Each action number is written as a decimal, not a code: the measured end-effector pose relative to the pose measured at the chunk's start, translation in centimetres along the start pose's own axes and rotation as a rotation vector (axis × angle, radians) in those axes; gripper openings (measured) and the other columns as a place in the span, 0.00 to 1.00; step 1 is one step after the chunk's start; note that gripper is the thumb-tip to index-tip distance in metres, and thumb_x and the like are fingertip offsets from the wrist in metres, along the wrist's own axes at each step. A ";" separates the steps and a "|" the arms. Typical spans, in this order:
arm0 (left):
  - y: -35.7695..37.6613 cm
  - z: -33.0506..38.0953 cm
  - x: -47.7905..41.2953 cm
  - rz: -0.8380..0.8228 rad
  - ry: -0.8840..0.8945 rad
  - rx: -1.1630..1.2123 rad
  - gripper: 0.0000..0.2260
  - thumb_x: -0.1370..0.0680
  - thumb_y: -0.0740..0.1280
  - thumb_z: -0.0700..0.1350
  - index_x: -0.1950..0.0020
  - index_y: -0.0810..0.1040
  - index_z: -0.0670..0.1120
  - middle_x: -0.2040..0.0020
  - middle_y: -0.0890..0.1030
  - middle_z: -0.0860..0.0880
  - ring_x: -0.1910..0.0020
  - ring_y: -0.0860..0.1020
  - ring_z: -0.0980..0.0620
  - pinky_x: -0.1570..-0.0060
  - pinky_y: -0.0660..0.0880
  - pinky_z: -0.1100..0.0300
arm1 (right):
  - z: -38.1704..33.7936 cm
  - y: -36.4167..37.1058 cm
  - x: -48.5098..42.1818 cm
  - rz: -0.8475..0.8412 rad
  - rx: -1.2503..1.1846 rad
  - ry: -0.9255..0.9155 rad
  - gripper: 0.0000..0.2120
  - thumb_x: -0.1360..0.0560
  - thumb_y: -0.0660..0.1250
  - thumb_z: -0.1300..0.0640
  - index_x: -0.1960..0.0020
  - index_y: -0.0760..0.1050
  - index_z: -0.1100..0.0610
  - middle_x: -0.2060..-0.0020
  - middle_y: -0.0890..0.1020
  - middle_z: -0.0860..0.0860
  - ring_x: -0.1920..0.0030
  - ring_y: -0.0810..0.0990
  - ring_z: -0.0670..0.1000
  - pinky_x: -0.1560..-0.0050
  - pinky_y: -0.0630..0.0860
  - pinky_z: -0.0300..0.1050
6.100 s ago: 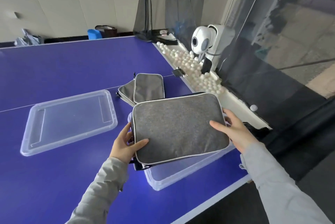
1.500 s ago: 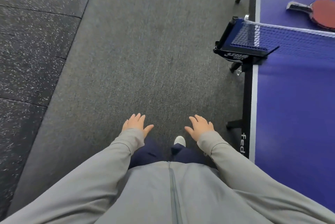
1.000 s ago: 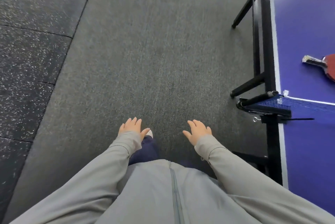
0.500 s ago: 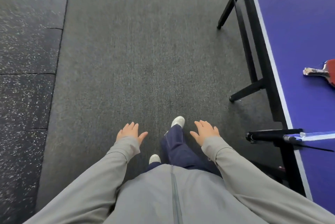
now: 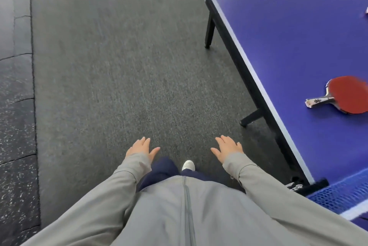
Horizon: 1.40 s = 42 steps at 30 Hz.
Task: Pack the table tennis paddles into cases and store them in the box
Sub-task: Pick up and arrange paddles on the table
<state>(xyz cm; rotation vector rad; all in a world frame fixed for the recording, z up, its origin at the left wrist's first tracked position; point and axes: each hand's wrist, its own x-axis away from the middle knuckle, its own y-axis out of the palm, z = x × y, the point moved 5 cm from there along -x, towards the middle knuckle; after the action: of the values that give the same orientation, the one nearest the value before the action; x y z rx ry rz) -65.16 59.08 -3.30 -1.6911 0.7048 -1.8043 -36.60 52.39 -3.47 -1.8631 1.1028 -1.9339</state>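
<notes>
Here the paddle lies on the table, ahead and right of the right hand, handle pointing toward it; both hands are loose, the left hand farther.

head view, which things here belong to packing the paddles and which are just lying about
Job: red paddle lying on the table; left hand and right hand, both open and empty.
Not the job: net, grey floor mat, white shoe.
</notes>
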 end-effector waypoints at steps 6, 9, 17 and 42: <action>-6.6 6.5 -7.2 0.016 0.183 -0.118 0.30 0.21 0.55 0.60 0.24 0.56 0.47 0.22 0.55 0.49 0.24 0.53 0.50 0.27 0.55 0.55 | 1.9 -4.4 -2.7 0.049 -0.175 0.136 0.27 0.20 0.51 0.42 0.25 0.53 0.51 0.24 0.53 0.49 0.24 0.49 0.51 0.26 0.49 0.57; -9.4 10.1 -10.8 -0.006 0.286 -0.211 0.29 0.21 0.54 0.60 0.24 0.57 0.48 0.23 0.56 0.49 0.24 0.54 0.51 0.28 0.56 0.55 | 2.3 -6.2 -4.5 0.064 -0.258 0.214 0.26 0.20 0.51 0.42 0.25 0.53 0.51 0.24 0.54 0.49 0.24 0.49 0.51 0.26 0.50 0.57; -18.6 18.9 -19.6 -0.041 0.531 -0.323 0.29 0.21 0.54 0.61 0.24 0.56 0.48 0.23 0.59 0.50 0.24 0.56 0.50 0.27 0.56 0.54 | 2.0 -12.3 -7.8 0.086 -0.506 0.446 0.26 0.20 0.52 0.43 0.26 0.56 0.52 0.27 0.63 0.51 0.27 0.60 0.53 0.29 0.59 0.53; -20.6 47.1 -21.1 -0.110 0.974 -0.432 0.25 0.21 0.57 0.58 0.26 0.62 0.50 0.32 0.71 0.51 0.34 0.71 0.51 0.38 0.71 0.54 | 23.0 -16.7 -6.2 0.966 -1.368 1.230 0.19 0.26 0.67 0.50 0.42 0.72 0.62 0.46 0.75 0.58 0.43 0.73 0.59 0.46 0.71 0.50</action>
<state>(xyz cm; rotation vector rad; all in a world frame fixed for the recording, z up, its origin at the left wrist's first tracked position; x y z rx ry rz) -18.13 88.56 -0.45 -0.9767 1.4960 -2.6943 -8.80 59.86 0.54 0.3625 3.2662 -1.4759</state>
